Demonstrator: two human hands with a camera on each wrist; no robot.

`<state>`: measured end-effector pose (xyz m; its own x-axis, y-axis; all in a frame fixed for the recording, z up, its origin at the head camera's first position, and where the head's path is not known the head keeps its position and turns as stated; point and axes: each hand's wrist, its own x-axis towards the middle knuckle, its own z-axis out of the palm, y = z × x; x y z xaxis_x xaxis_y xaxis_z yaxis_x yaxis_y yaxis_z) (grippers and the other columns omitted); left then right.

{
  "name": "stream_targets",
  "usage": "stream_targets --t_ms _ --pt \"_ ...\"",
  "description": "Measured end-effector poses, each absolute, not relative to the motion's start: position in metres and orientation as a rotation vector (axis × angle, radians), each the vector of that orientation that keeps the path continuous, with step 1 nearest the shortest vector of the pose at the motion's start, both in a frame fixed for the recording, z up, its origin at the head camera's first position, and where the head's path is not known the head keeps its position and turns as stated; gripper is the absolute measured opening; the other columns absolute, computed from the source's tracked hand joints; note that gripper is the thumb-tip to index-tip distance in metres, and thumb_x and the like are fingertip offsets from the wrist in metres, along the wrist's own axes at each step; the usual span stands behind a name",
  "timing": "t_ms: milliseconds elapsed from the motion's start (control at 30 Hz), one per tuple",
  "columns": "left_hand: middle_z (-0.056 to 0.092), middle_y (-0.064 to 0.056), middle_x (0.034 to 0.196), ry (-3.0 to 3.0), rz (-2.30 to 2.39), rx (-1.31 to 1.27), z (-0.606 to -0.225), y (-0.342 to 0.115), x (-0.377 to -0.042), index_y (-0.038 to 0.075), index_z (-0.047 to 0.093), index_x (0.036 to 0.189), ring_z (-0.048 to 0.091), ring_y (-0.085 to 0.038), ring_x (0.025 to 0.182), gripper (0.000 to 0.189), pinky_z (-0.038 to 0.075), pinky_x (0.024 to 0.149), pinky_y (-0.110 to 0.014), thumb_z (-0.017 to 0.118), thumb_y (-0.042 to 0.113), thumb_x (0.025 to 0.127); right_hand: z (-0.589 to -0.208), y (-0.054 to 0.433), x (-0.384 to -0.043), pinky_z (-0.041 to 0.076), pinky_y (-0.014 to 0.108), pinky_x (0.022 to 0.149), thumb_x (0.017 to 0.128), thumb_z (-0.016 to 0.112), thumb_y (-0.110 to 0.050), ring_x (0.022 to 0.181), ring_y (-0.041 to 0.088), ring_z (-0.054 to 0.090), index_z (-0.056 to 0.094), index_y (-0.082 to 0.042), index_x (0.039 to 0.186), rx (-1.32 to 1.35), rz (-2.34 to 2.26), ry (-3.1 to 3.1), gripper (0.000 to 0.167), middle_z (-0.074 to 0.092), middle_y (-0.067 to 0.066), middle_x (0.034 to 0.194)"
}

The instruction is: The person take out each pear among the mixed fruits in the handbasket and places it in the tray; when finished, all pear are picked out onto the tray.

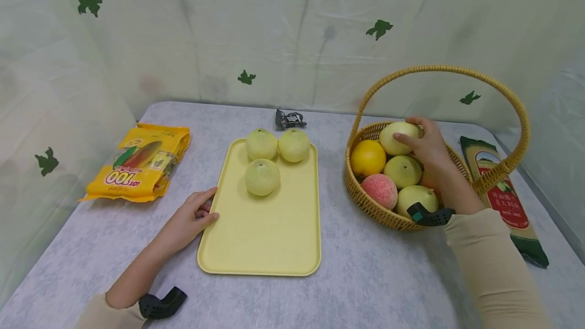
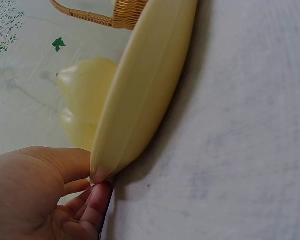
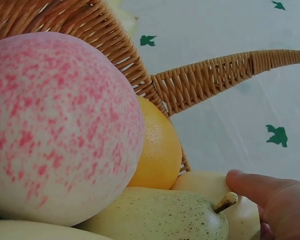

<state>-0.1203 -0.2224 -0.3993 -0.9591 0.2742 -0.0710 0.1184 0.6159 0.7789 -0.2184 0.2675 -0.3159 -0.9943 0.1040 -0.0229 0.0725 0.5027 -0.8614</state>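
At the left edge of a yellow tray, my left hand pinches the rim between thumb and fingers. Three pale green pears stand on the tray's far half, the closest pear in front of the other two. On the right, my right hand reaches into a wicker basket and grips a pale pear at its far side. Around it in the basket lie an orange, a pink-speckled peach, a stemmed green pear and another pale pear. My right forearm hides part of the basket.
A yellow snack bag lies on the left of the table. Behind the tray is a small black wrapped packet. Right of the basket lies a green-and-red packet. The basket's tall handle arches above my right hand.
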Motion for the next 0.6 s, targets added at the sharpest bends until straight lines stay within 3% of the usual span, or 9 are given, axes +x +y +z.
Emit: stream_targets --t_ms 333,600 --pt "0.037 -0.015 0.120 2.646 1.275 0.317 -0.3976 -0.2219 -0.1194 0.000 0.028 0.140 0.044 -0.022 0.089 0.063 0.040 0.073 -0.018 0.059 0.014 0.087 -0.3148 0.2672 -0.2187 0.030 0.050 0.092 0.079 0.066 -0.039 0.114 0.038 0.029 0.040 -0.008 0.131 -0.069 1.359 -2.701 0.066 0.010 0.018 0.140" --pt "0.037 -0.015 0.121 2.645 1.271 0.315 -0.3982 -0.2221 -0.1197 0.001 0.028 0.140 0.044 -0.021 0.089 0.062 0.040 0.073 -0.019 0.059 0.015 0.088 -0.3110 0.2627 -0.2172 0.037 0.047 0.086 0.080 0.067 -0.034 0.107 0.033 0.040 0.036 -0.012 0.134 -0.048 1.360 -2.714 0.066 0.032 0.015 0.136"
